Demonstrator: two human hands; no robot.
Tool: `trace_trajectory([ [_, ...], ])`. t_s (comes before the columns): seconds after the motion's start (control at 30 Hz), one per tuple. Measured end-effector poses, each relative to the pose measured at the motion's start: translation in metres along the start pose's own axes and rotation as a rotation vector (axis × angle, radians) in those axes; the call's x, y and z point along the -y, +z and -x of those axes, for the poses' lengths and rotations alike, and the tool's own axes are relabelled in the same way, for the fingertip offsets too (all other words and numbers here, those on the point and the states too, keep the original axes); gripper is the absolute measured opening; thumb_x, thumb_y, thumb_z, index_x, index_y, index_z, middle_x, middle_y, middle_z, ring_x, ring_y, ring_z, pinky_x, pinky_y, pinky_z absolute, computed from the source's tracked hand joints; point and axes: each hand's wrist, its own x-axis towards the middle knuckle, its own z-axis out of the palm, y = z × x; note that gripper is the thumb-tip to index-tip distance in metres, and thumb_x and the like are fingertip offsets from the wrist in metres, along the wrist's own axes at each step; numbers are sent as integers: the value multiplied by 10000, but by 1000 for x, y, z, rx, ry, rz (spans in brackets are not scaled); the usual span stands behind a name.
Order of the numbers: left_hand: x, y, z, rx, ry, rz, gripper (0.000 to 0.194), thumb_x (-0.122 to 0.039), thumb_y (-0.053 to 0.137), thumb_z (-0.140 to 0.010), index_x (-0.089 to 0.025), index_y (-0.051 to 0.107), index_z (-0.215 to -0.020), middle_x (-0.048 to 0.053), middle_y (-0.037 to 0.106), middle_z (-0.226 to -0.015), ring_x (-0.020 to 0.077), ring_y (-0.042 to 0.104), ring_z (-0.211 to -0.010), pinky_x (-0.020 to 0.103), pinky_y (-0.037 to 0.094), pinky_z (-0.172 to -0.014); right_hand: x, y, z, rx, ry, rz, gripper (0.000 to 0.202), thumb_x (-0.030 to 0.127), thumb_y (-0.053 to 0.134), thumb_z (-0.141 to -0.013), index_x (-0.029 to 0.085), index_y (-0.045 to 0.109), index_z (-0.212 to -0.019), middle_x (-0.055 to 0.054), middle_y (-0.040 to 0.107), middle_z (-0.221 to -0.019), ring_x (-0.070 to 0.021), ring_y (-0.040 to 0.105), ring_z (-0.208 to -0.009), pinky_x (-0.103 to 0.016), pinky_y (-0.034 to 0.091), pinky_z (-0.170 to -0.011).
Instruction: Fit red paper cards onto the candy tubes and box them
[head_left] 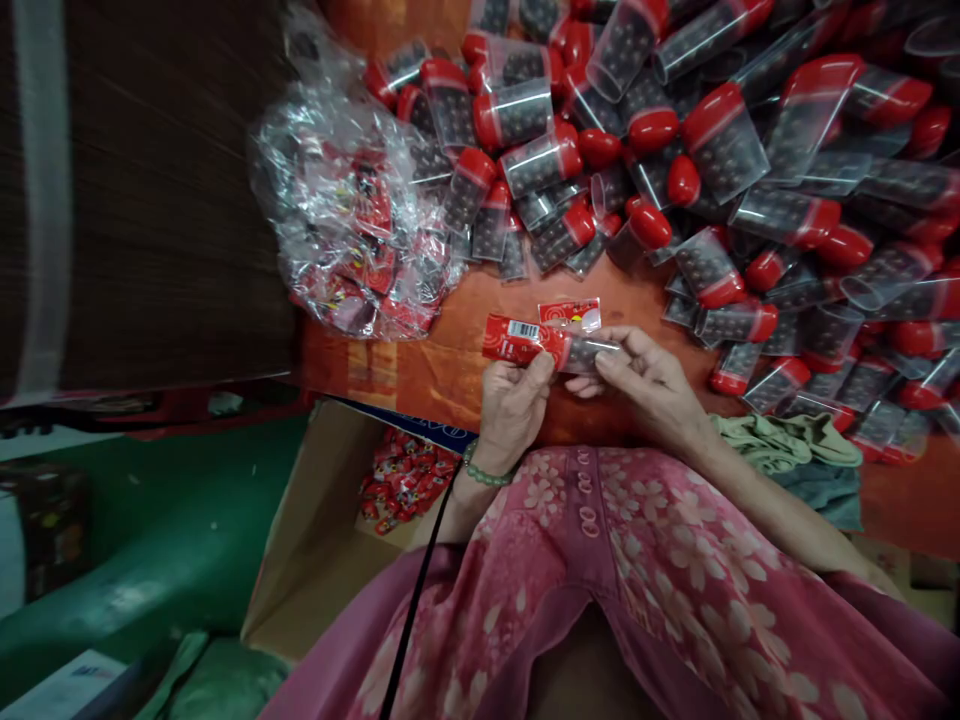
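Observation:
Near the table's front edge, my left hand (516, 405) pinches a red printed packet (516, 338) with a barcode, whose right part joins a clear section with dark contents. The fingers of my right hand (645, 375) are closed on the clear right end of the same piece. Just behind it, a flat red printed card or packet (571, 314) lies on the orange tabletop (442, 372). Whether the packet wraps around the clear tube or only lies against it, I cannot tell.
Many clear tubes with red caps (726, 145) are piled at the back and right. A clear plastic bag (352, 215) of red packets lies left. Below it, a cardboard box (300, 560) holds red pieces (405, 475). Folded cloths (787, 445) lie at right.

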Motion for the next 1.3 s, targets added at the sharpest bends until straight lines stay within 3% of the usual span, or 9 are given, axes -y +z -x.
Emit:
trace_trajectory([
  [0.1, -5, 3, -4, -121, -28, 241, 432, -583, 816, -761, -181, 694, -858, 29, 774, -835, 162, 748, -845, 307, 600, -838, -1, 2, 2, 4, -25, 183, 411, 535, 717, -890, 200, 609, -1102, -15, 765, -876, -126, 763, -734, -234, 629, -715],
  [0.2, -9, 7, -7, -176, -65, 370, 371, -499, 892, -701, -186, 726, -812, -9, 782, -810, 136, 748, -779, 290, 605, -848, -3, 1, 4, -43, -130, 393, 329, 480, 652, -946, 187, 632, -1093, -3, 732, -826, -121, 732, -696, -241, 602, -692],
  [0.37, -19, 11, -10, -158, -82, 500, 343, -478, 931, -659, -203, 795, -812, 5, 794, -809, 159, 771, -848, 305, 604, -931, -4, -1, 2, -68, -401, 704, 227, 388, 638, -961, 213, 646, -1106, -8, 731, -867, -138, 712, -727, -274, 578, -729],
  [0.5, -24, 12, -11, -123, -55, 463, 412, -564, 922, -625, -216, 801, -809, 24, 796, -821, 195, 776, -878, 319, 618, -884, -5, 2, -1, -33, -311, 481, 260, 438, 639, -966, 217, 609, -1100, 31, 691, -779, -108, 684, -642, -236, 555, -650],
  [0.7, -22, 7, -10, -78, -11, 260, 412, -589, 814, -765, -187, 781, -847, 49, 787, -831, 189, 751, -775, 304, 614, -718, -1, 5, -5, 67, -91, 151, 413, 574, 721, -875, 201, 591, -996, 0, 742, -803, -99, 650, -589, -232, 534, -594],
  [0.83, -27, 4, -12, -65, 89, 318, 455, -584, 888, -664, -199, 772, -877, 52, 786, -870, 221, 764, -869, 337, 625, -797, -1, 7, -4, 42, -142, 212, 396, 567, 694, -901, 211, 585, -1035, 40, 687, -712, -98, 644, -593, -230, 531, -618],
  [0.93, -29, 7, -14, -66, 90, 340, 447, -562, 905, -646, -212, 763, -885, 45, 785, -891, 221, 762, -891, 342, 623, -820, -3, 8, -4, 0, -220, 304, 369, 540, 696, -909, 217, 588, -1049, 43, 672, -736, -96, 655, -627, -231, 530, -645],
  [1.13, -26, 11, -13, -79, -3, 325, 429, -586, 851, -718, -191, 757, -854, 31, 743, -758, 156, 701, -647, 260, 557, -586, 2, 12, -7, 117, -108, 151, 380, 556, 691, -907, 212, 548, -983, 27, 696, -763, -99, 646, -570, -235, 538, -581],
  [1.3, -30, 5, -17, -133, 21, 385, 560, -616, 904, -619, -209, 753, -974, 57, 772, -1017, 203, 756, -883, 324, 615, -809, 5, 18, -10, 13, -311, 394, 343, 539, 643, -947, 222, 573, -1059, 38, 635, -788, -87, 664, -623, -220, 550, -617],
])
